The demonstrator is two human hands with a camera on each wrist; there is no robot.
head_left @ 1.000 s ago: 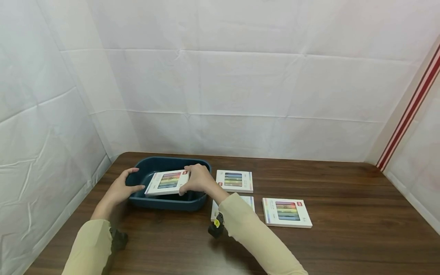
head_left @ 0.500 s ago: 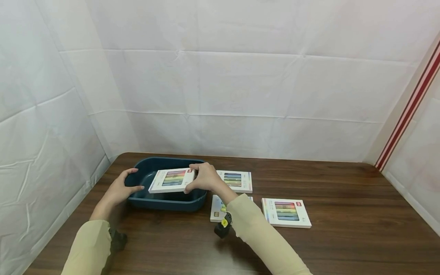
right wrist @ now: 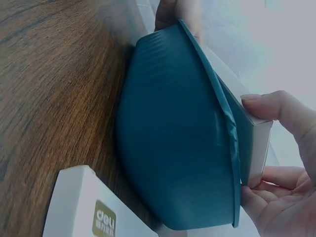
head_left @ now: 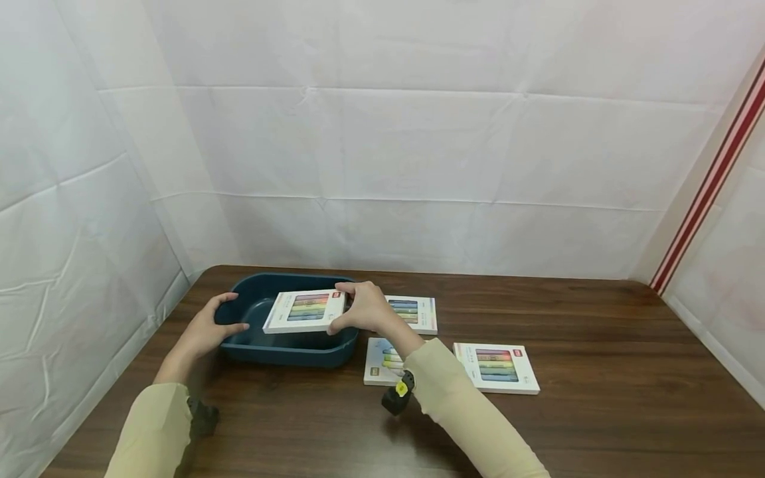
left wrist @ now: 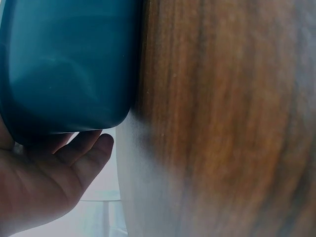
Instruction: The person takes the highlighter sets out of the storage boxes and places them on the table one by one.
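Over the teal tub [head_left: 287, 352] at the table's left end, your right hand [head_left: 364, 309] holds a white marker box [head_left: 305, 311] level above the tub's open mouth. You have it pinched at its right short end, thumb below and fingers [right wrist: 276, 106] curled over the top edge, as the right wrist view shows. The box's long axis runs left to right, in line with the tub's own length, and its free end points toward your left hand [head_left: 206, 328].

That left hand cups the tub's left rim, thumb along the front wall and fingers wrapped round the corner; the left wrist view shows the palm [left wrist: 44, 182] against the tub's outer wall [left wrist: 69, 64]. It steadies the tub and does not touch the box.

So the box sits directly above the tub, nearer its right wall than its left, and only your right hand carries it. Whether its underside touches the rim, I cannot tell.

Three more boxes lie flat on the wooden table [head_left: 597, 398] to the right of the tub: one behind your right wrist [head_left: 418, 313], one partly under your forearm [head_left: 379, 364], and one farther right [head_left: 496, 368].
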